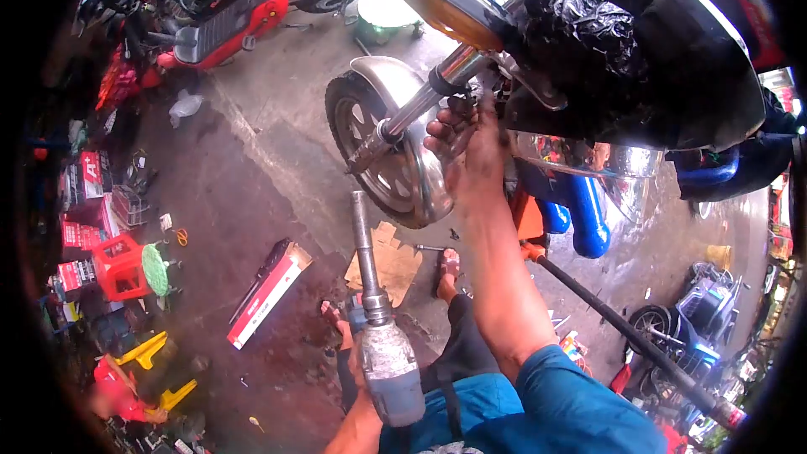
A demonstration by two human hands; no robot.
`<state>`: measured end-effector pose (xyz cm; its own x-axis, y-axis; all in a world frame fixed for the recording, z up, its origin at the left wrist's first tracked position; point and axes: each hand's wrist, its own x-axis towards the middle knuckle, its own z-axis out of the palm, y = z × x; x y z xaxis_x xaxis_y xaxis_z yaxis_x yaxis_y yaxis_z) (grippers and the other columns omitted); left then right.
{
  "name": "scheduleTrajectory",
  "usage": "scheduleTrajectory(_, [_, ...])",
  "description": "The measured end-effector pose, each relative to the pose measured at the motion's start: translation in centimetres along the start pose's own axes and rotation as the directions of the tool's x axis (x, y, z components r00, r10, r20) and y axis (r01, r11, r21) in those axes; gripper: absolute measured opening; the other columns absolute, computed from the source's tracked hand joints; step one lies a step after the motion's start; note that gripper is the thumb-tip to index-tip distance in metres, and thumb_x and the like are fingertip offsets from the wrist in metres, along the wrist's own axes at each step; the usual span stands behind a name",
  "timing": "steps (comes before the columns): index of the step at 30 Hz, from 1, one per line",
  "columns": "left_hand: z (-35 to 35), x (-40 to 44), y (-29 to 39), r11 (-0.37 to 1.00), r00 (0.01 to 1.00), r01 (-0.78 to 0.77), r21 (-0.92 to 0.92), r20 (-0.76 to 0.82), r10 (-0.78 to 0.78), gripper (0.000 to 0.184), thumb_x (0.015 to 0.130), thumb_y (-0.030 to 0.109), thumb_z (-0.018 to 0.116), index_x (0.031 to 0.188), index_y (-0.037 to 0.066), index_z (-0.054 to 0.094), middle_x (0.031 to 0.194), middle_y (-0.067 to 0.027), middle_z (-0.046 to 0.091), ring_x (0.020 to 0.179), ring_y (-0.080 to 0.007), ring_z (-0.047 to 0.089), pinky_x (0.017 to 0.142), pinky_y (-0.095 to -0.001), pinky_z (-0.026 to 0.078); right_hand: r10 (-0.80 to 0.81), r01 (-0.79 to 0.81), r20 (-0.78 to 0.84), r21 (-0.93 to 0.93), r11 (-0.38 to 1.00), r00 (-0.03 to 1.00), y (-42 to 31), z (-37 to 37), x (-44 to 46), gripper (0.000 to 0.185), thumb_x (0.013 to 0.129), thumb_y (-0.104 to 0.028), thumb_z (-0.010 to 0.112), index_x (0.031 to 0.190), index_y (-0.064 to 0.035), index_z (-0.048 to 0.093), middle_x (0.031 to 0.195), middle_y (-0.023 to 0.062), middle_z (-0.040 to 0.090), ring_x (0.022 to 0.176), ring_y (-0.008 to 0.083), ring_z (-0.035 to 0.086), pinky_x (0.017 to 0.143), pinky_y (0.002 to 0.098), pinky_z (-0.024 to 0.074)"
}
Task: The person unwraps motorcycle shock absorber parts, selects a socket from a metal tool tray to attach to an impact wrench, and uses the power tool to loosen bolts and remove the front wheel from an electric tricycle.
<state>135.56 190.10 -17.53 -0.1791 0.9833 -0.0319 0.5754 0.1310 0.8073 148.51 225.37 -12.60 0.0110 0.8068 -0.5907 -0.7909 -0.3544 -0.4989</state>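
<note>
My left hand (359, 374) is mostly hidden behind the grey, worn impact wrench (388, 361) it holds. A long socket extension (362, 240) points up and away from the tool. My right hand (471, 134) reaches up beside the chrome front fork (420, 105) of a vehicle, below the round headlight (452, 8). Its fingers are dirty and curled in; what they grip is hidden. The front wheel (343, 109), under a silver mudguard (433, 168), lies left of this hand.
A long red-and-white box (269, 294) and flat cardboard (387, 261) lie on the floor. A dark bar (605, 311) runs along the right. A red stool (120, 267) and a person in red (118, 391) are at left. A red scooter (227, 34) stands farther back.
</note>
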Motion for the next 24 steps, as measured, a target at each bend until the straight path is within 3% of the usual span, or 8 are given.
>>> scheduleTrajectory(4, [-0.9,-0.5,-0.8,1.0,1.0,0.012,-0.007,0.004,-0.012,0.037,0.084,0.027,0.06,0.108,0.0,0.061,0.092,-0.0115,0.065,0.08,-0.0237,0.064,0.072,-0.0344,0.053,-0.17,0.176,0.045,-0.281,0.944,0.984,0.5,-0.4,0.4,0.042,0.098,-0.047,0.045,0.088,-0.0092,0.059,0.068,0.0026,0.057,0.055,0.017,0.056,0.047,0.031,0.0446])
scheduleTrajectory(7, [-1.3,-1.3,-1.3,1.0,1.0,0.02,-0.012,0.017,-0.02,0.037,0.084,0.029,0.059,0.107,0.0,0.062,0.091,-0.0106,0.065,0.079,-0.0226,0.063,0.072,-0.0337,0.053,-0.103,0.105,0.019,-0.203,0.974,0.994,0.7,-0.7,1.4,0.045,0.098,-0.05,0.043,0.087,-0.0089,0.059,0.066,0.0024,0.055,0.052,0.0166,0.056,0.045,0.0311,0.0434])
scheduleTrajectory(10, [-1.5,-1.7,-1.7,0.999,0.999,0.028,-0.02,0.028,-0.028,0.037,0.085,0.03,0.058,0.107,0.001,0.062,0.091,-0.0097,0.065,0.079,-0.0214,0.063,0.072,-0.033,0.053,-0.16,0.155,0.016,-0.348,0.925,0.987,0.5,-0.5,0.7,0.043,0.097,-0.049,0.045,0.088,-0.0086,0.057,0.066,0.003,0.055,0.053,0.0174,0.057,0.045,0.0316,0.0451])
scheduleTrajectory(13, [-1.6,-2.2,-2.1,0.999,0.999,0.036,-0.023,0.036,-0.035,0.037,0.086,0.032,0.057,0.106,0.001,0.063,0.09,-0.0089,0.065,0.079,-0.0203,0.063,0.072,-0.0323,0.053,-0.286,0.248,-0.066,-0.335,0.909,0.956,1.1,-0.2,1.2,0.041,0.097,-0.047,0.047,0.09,-0.0079,0.056,0.066,0.0042,0.056,0.054,0.0186,0.058,0.047,0.0316,0.0476])
scheduleTrajectory(22, [-1.7,-4.5,-4.0,0.994,0.986,0.072,-0.078,0.153,-0.059,0.038,0.089,0.036,0.054,0.104,0.003,0.064,0.089,-0.0062,0.065,0.078,-0.0168,0.063,0.071,-0.0301,0.053,-0.205,0.189,-0.037,-0.257,0.948,0.978,0.6,0.2,0.6,0.04,0.099,-0.044,0.045,0.094,-0.0054,0.054,0.073,0.0063,0.059,0.055,0.0184,0.06,0.047,0.0321,0.0505])
scheduleTrajectory(24, [-1.7,-5.5,-4.9,0.986,0.973,0.107,-0.128,0.217,-0.077,0.039,0.089,0.037,0.053,0.104,0.003,0.065,0.088,-0.0057,0.065,0.078,-0.0161,0.063,0.071,-0.0296,0.053,-0.244,0.203,-0.08,-0.344,0.917,0.966,0.4,0.7,0.0,0.04,0.099,-0.044,0.045,0.094,-0.005,0.054,0.071,0.0063,0.059,0.055,0.0177,0.06,0.045,0.0311,0.0497])
